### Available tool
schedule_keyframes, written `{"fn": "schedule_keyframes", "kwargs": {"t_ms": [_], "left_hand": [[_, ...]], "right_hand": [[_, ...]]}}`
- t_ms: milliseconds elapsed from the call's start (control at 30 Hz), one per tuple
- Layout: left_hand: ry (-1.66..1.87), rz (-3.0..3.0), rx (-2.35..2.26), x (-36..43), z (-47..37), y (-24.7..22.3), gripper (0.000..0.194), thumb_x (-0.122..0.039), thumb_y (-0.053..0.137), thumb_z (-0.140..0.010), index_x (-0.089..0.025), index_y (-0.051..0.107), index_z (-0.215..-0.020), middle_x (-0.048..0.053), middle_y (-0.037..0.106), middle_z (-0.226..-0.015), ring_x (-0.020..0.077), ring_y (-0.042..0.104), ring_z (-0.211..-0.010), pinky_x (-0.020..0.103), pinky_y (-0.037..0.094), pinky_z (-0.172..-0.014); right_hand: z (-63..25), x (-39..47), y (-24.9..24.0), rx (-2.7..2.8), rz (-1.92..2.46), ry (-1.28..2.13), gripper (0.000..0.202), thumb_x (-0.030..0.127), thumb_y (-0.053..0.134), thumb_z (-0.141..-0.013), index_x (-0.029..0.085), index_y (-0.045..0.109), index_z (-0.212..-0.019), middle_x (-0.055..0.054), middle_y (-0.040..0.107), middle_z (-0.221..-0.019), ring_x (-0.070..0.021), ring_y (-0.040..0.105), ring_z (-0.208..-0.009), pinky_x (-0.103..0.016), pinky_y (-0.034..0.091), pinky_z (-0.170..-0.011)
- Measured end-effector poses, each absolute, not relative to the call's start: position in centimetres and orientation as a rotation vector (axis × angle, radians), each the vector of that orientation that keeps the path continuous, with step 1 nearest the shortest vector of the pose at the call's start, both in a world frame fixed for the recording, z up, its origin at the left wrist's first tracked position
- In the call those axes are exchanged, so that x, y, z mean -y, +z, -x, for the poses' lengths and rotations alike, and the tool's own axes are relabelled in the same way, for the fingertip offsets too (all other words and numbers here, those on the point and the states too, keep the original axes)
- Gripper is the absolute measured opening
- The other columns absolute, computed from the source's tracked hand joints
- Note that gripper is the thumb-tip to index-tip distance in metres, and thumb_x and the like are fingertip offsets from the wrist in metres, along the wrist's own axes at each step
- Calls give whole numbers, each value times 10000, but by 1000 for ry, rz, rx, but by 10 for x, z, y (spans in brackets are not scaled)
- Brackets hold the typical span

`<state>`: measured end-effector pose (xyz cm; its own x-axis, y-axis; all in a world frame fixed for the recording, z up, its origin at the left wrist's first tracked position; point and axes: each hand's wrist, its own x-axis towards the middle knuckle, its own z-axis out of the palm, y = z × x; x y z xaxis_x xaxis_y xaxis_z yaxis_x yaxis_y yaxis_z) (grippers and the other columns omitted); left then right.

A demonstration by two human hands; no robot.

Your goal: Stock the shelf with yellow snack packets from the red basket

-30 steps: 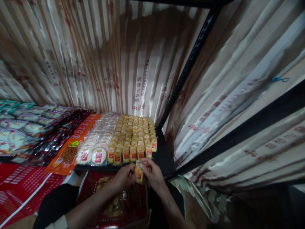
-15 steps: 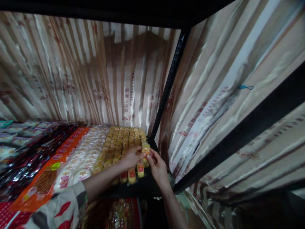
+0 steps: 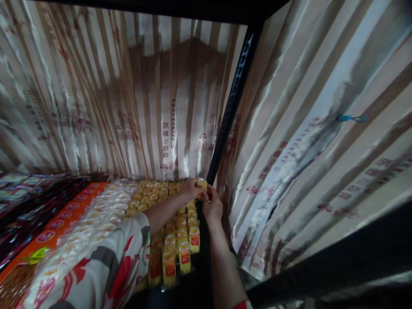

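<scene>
Between both hands, at the back right of the shelf, is a small yellow wrapped snack cake [image 3: 201, 183]. My left hand [image 3: 190, 189] pinches it from the left, its arm reaching across the rows. My right hand [image 3: 212, 207] has its fingertips closed at the cake's right side. Below and left lie rows of the same yellow packaged cakes [image 3: 184, 253], several with red labels facing me. The left forearm and sleeve cover part of these rows.
White clear-wrapped packs [image 3: 96, 219] line up left of the cakes, then an orange bag [image 3: 61, 219] and dark shiny packets [image 3: 28, 214]. A black shelf post [image 3: 233, 103] stands just behind the hands. Printed pleated sheeting [image 3: 180, 86] hangs behind and to the right.
Both hands have moved farther back along the rows with the yellow cake between them. The camera view has shifted closer over the shelf, and the left sleeve now covers more of the white packs.
</scene>
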<state>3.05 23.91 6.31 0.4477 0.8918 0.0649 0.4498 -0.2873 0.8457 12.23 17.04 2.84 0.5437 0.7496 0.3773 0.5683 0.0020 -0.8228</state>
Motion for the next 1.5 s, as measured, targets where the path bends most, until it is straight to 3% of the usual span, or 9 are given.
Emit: {"fn": "schedule_keyframes", "kwargs": {"t_ms": [200,367,500,700,933,1233,1500], "left_hand": [[708,-2107,-1207,-260,-37,53,371,-239,586,-765,-196,563,-1133,2,684,-884,130,622,-808,232,478,-757],[668,-2272,-1300,-266,-37,48,217,-218,553,-763,-182,647,-955,43,673,-884,184,594,-888,297,458,-834],[656,-2393,-1330,-270,-35,43,203,-210,585,-717,-141,679,-884,112,645,-986,263,478,-1104,370,367,-982],[635,-2419,-1398,-276,-37,32,275,-214,599,-690,-115,691,-930,169,597,-1113,359,314,-1256,476,338,-993],[656,-2408,-1382,-290,-41,20,248,-124,542,-704,-156,719,-874,110,671,-933,243,509,-1077,395,315,-1013],[704,-2366,-1392,-297,-42,17,261,-119,524,-744,-219,725,-877,64,675,-967,208,521,-1056,371,357,-974],[682,-2330,-1474,-287,-40,20,318,-125,522,-717,-165,697,-981,97,686,-987,222,550,-1044,338,372,-969]], "right_hand": [[-130,-189,10,1225,1804,42,454,350,373,-836,181,561,-1213,-92,683,-949,-212,619,-829,-306,458,-740],[-134,-196,-2,1264,1867,18,439,304,388,-832,210,555,-1227,-88,682,-980,-215,624,-829,-305,458,-728],[-135,-201,-16,1276,1924,86,441,315,399,-835,204,549,-1235,-99,691,-944,-222,639,-796,-321,474,-725],[-131,-205,-36,1185,1816,214,485,306,415,-810,178,508,-1268,-95,649,-1117,-224,617,-991,-348,463,-865],[-126,-201,-50,1109,1787,272,447,323,397,-798,203,587,-1185,-73,663,-1100,-205,631,-963,-350,473,-874],[-133,-212,-74,1100,1471,396,388,337,458,-766,158,675,-1033,-98,648,-1127,-200,574,-1090,-395,391,-1013],[-138,-208,-79,1057,1503,422,315,351,465,-765,230,715,-914,-58,648,-1139,-191,584,-1073,-393,418,-989]]}}
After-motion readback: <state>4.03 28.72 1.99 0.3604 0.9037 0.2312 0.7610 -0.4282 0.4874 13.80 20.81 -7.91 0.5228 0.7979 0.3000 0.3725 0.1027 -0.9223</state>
